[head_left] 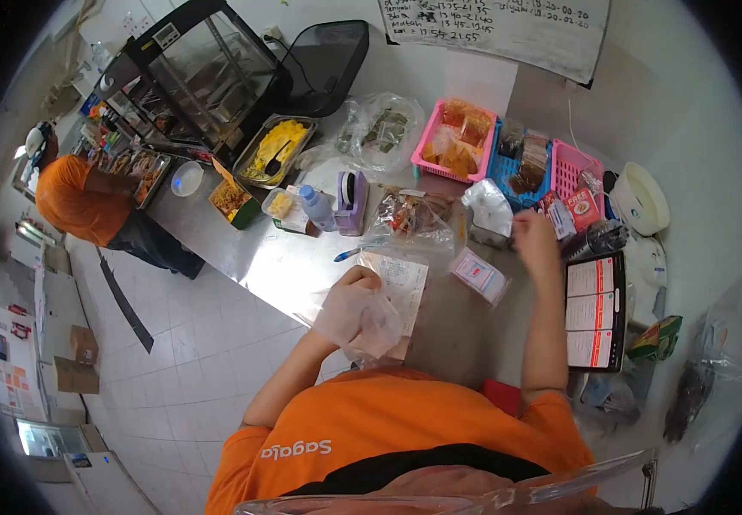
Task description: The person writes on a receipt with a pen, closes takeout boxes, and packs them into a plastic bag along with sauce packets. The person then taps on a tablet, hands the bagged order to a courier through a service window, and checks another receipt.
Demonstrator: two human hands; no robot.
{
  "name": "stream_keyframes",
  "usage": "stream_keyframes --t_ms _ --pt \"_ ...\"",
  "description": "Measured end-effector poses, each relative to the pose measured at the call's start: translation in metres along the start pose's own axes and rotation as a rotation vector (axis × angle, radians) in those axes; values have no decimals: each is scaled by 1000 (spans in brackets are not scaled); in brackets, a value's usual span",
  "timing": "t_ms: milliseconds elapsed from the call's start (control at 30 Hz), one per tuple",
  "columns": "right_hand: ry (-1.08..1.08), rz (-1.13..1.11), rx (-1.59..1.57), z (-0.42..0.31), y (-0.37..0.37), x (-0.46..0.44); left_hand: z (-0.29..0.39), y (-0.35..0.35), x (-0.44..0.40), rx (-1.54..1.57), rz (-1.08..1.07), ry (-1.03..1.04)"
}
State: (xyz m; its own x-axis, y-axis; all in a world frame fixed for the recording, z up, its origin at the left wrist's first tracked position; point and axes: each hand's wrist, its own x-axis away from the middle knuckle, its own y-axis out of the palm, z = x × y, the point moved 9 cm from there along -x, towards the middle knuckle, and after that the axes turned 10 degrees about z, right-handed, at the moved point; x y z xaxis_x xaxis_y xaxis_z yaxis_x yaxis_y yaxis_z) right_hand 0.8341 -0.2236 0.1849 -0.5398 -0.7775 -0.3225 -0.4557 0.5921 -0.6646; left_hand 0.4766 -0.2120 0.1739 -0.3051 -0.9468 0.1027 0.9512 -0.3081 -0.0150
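My left hand (349, 309) is closed, its fingers curled over a sheet of clear plastic (380, 326) that covers part of the hand; I cannot tell if this is a bag or a loose glove. Beneath it lies a printed receipt (404, 279) on the steel table. My right hand (534, 236) is closed, fingertips together beside a white plastic-wrapped bundle (488, 210); what it pinches, if anything, is hidden. Between the hands lies a small white packet with red and blue print (479, 276). A clear bag of food (412, 219) and a blue pen (348, 254) sit beyond.
Along the back stand a purple tape dispenser (351, 206), a blue bottle (316, 209), a tray of yellow food (277, 154), a pink basket (452, 167) and a blue basket (521, 176). A tablet (594, 313) stands at right. A co-worker in orange (88, 202) works far left.
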Motion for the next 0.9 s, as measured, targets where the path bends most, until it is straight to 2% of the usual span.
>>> stream_keyframes --t_ms 33,67,100,167,267,367,467,567,667,767,867,900 --pt "-78 -4 -158 -49 3 26 5 4 3 -8 -56 -8" --pt "-203 -20 -331 -96 7 51 20 8 4 -135 -116 140" --pt "-436 15 -338 -137 11 73 34 11 6 -254 -157 297" --pt "-302 -164 -425 -168 39 110 70 25 26 -722 -231 938" --pt "-358 -201 -453 -190 55 138 92 32 40 -964 -193 1049" --pt "-408 -222 -467 -190 52 144 108 37 46 -940 -166 1183" --pt "-355 -318 -502 -192 49 145 73 34 16 -723 -347 742" --pt "-347 -216 -498 -192 43 146 66 25 1 -680 -400 847" --pt "-96 -26 -476 -187 33 162 32 8 -20 -260 -327 16" --pt "-444 49 -458 -225 30 188 19 -1 -16 -29 -302 -49" --pt "-459 111 -457 -220 40 197 19 -3 -9 92 -276 -116" --pt "-400 100 -512 -214 42 197 19 -4 -7 107 -263 -134"
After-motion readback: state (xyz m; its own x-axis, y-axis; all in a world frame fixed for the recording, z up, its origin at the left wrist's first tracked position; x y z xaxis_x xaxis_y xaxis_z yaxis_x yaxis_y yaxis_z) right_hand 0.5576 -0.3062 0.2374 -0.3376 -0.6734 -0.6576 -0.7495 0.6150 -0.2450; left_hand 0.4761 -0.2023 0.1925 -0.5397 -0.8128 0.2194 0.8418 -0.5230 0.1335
